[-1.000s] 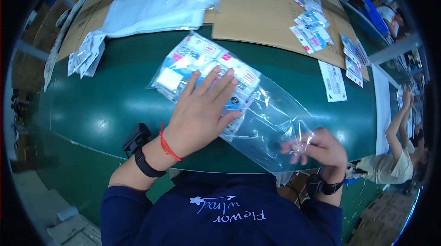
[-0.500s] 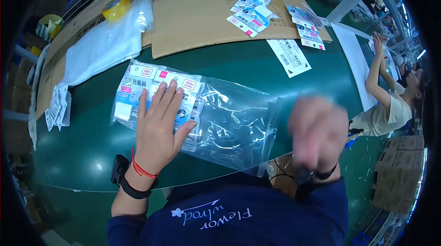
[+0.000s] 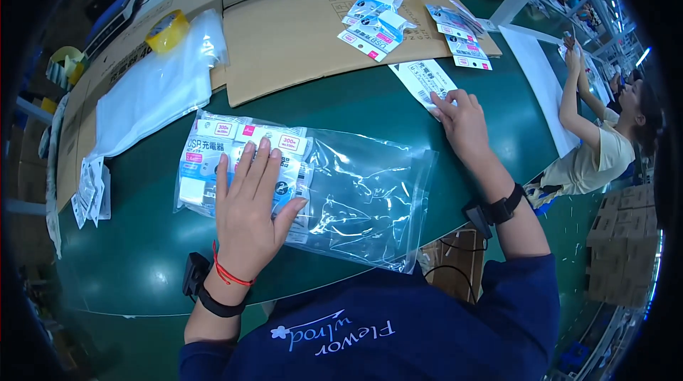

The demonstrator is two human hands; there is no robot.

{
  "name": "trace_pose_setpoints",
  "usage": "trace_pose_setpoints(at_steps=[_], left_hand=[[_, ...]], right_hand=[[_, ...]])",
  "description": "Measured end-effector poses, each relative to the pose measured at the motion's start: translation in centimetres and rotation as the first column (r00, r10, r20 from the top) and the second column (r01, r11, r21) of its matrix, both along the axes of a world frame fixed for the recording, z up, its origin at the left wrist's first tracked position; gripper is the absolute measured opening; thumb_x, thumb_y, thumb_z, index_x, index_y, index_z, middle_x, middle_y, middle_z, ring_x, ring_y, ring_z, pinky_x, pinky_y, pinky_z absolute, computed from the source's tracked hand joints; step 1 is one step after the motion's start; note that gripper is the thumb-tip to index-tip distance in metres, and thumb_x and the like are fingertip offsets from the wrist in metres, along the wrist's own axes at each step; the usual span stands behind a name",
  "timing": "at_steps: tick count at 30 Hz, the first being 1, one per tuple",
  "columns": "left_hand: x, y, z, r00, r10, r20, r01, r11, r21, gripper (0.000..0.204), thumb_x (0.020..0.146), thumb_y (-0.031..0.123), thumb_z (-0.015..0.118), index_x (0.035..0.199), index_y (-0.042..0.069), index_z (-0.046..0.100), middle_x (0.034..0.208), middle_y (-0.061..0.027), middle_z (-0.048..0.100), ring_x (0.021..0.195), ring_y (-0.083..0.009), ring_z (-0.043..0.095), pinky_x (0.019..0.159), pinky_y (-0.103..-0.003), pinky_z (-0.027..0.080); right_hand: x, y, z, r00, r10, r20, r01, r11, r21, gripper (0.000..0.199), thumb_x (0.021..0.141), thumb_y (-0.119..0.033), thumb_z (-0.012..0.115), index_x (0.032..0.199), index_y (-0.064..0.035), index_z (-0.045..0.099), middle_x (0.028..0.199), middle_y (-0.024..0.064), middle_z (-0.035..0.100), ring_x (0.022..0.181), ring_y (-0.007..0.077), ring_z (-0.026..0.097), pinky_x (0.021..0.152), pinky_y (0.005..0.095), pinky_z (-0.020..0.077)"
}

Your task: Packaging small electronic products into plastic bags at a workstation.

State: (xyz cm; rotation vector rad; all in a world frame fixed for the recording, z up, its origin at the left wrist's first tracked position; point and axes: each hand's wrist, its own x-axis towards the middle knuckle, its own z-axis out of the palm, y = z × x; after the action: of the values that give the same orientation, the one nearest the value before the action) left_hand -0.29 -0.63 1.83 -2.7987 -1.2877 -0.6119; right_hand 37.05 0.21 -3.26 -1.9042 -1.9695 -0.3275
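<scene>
I see the left hand (image 3: 249,214) flat, fingers spread, palm pressing the clear plastic bag (image 3: 313,189) onto the green table (image 3: 142,260). Under those fingers: white-and-blue carded packets (image 3: 213,157) inside the bag's left end; the right end is empty and crinkled. Right hand (image 3: 462,121) open, fingertips resting on a white paper label (image 3: 425,78), gripping nothing. Beyond the fingers: cardboard sheet (image 3: 299,32) with loose packets (image 3: 377,22), stack of plastic bags (image 3: 153,93), yellow tape roll (image 3: 168,29). Nothing blocks either hand.

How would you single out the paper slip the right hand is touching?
On the green table, just past the near edge of the brown cardboard sheet, lies a white printed slip under the right hand. Unlike the pink-trimmed packets on the cardboard, it is flat paper, alone on the green.
</scene>
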Motion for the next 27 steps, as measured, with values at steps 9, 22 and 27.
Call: trace_pose_setpoints(at_steps=[9, 22, 27], left_hand=[[0.0, -0.2, 0.4, 1.0, -0.017, 0.019, 0.018, 1.0, -0.018, 0.065, 0.079, 0.032, 0.069, 0.129, -0.003, 0.048, 0.136, -0.0218, 0.046, 0.128, -0.0382, 0.041, 0.109, -0.052, 0.022], [2.8, -3.5, 1.3, -0.025, 0.585, 0.811, 0.57, 0.674, -0.469, 0.048, 0.096, 0.019, 0.052, 0.137, 0.001, 0.034, 0.128, -0.0133, 0.05, 0.119, -0.0238, 0.05, 0.099, -0.036, 0.042], [3.4, -3.1, 1.3, -0.207, 0.601, 0.772, 0.604, 0.699, -0.383, 0.04, 0.098, 0.016, 0.047, 0.134, 0.001, 0.037, 0.124, -0.0126, 0.052, 0.116, -0.0229, 0.052, 0.096, -0.037, 0.045]], right_hand=[[-1.3, -0.6, 3.2, 0.445, -0.037, -0.895, -0.074, 0.994, -0.078, 0.02, 0.09, -0.015, 0.059, 0.103, -0.0041, 0.068, 0.088, 0.0041, 0.057, 0.081, 0.0152, 0.052, 0.074, 0.0294, 0.042], [-13.3, -5.0, 8.1, 0.646, 0.763, -0.037, -0.74, 0.637, 0.219, 0.037, 0.074, -0.018, 0.071, 0.111, -0.0127, 0.068, 0.104, 0.0047, 0.058, 0.085, 0.0182, 0.052, 0.076, 0.0302, 0.0412], [-13.7, -5.0, 7.3, 0.327, 0.311, -0.893, -0.341, 0.92, 0.195, 0.034, 0.084, -0.012, 0.066, 0.115, -0.0011, 0.059, 0.111, 0.0074, 0.06, 0.09, 0.014, 0.056, 0.081, 0.0302, 0.0449]])
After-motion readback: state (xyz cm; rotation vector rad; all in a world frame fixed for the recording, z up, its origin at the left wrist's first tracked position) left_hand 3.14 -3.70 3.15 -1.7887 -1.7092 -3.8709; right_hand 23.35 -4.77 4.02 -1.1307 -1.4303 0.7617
